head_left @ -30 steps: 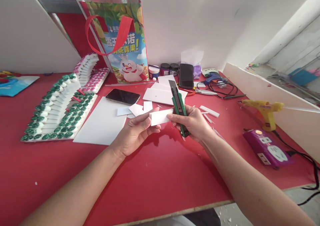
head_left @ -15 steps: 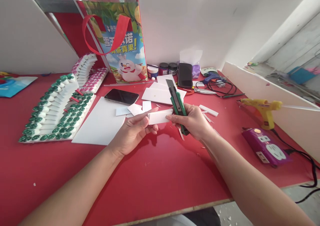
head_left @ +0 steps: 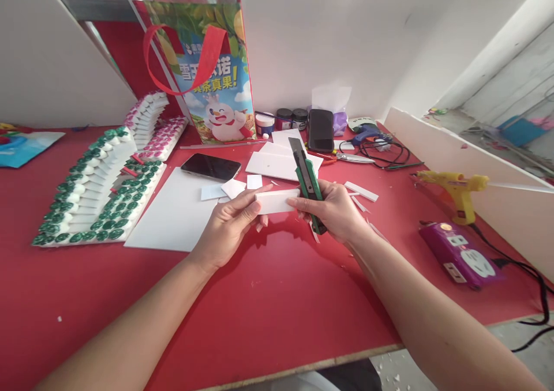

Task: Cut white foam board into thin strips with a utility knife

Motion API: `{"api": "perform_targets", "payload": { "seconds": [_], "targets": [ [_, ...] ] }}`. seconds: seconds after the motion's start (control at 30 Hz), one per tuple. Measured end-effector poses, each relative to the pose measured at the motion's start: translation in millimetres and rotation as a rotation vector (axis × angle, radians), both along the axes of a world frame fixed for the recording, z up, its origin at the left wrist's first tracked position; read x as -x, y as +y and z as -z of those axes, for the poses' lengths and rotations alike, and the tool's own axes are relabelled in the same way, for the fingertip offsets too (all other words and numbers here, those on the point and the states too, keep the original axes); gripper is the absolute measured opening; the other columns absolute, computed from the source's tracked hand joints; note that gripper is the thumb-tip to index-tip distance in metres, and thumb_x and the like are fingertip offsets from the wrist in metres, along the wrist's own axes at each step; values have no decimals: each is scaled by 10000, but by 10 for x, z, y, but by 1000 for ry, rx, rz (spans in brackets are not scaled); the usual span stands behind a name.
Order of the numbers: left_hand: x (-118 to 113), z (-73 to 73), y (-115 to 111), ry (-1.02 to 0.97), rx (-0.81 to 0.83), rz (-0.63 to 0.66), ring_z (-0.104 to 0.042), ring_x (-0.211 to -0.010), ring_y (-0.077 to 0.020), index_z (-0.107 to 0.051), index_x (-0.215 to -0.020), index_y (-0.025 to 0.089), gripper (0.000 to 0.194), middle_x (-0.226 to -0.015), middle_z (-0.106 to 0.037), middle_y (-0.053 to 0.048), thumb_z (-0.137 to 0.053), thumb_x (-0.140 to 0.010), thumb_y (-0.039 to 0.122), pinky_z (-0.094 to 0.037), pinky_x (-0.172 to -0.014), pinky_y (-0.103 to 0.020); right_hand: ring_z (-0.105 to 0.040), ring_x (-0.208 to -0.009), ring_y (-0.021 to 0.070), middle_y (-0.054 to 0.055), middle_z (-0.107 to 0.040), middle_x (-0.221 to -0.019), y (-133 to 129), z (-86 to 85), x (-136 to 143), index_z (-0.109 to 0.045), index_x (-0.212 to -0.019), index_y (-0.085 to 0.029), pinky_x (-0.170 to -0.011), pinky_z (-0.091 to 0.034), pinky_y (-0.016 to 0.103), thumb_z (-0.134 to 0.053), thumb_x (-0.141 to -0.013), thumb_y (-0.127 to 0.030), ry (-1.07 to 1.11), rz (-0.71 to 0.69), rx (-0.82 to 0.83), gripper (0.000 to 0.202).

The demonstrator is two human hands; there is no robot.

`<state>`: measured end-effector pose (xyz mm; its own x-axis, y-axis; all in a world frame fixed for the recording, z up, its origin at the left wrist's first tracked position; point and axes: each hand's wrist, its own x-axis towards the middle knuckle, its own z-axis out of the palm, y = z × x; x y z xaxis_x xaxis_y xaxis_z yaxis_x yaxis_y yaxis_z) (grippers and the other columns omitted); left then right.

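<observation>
A small white rectangular piece point(head_left: 277, 202) is held level between my two hands above the red table point(head_left: 259, 322). My left hand point(head_left: 231, 224) pinches its left end between thumb and fingers. At the right end, the thumb and fingers of my right hand point(head_left: 335, 209) grip it. The same right hand also holds a green utility knife point(head_left: 310, 184), its blade out and pointing up and away. Behind the hands lie small white pieces point(head_left: 234, 189) and a large white sheet point(head_left: 168, 218).
A dark phone point(head_left: 210, 166) lies behind my left hand. Green-and-white decorated pieces point(head_left: 104, 192) stand at left, near a colourful bag point(head_left: 216, 79). Scissors point(head_left: 352, 158) and jars point(head_left: 283, 119) sit at the back. A yellow glue gun point(head_left: 459, 189) and purple power socket point(head_left: 461, 254) are at right.
The fingers of my left hand have shifted slightly on the small white piece, which is tilted a little differently. My right hand and the knife have barely moved.
</observation>
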<state>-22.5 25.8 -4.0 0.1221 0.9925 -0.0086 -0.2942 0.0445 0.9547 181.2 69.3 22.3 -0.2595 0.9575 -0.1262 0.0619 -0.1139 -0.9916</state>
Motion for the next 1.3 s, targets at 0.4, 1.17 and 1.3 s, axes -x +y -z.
{"api": "perform_targets", "payload": {
  "seconds": [0.4, 1.17, 1.3],
  "targets": [
    [15, 8, 7, 31, -32, 10, -533, -692, -104, -730, -1159, 250, 299, -943, -629, -34, -680, -882, 349, -476, -672, -249, -495, -473, 92, -30, -588, -565, -19, -11, 7, -611, -713, -174, -418, -354, 226, -866, -586, -466, -10, 6, -32, 407],
    [20, -21, -17, 535, -138, -94, -597, -989, -215, -674, -1098, 217, 272, -1073, -663, -53, -658, -858, 344, -456, -896, -321, -382, -386, 64, -29, -488, -428, 65, 69, -78, -497, -510, -178, -361, -293, 220, -919, -508, -400, -13, -93, 321, 477],
    [2, -42, -45, 823, -496, -45, -591, -1074, -241, -618, -1047, 219, 174, -1108, -644, -80, -614, -885, 280, -437, -976, -362, -384, -385, 72, -29, -483, -423, 56, 83, -80, -500, -496, -185, -353, -298, 225, -903, -523, -420, -63, -149, 295, 467]
  ]
}}
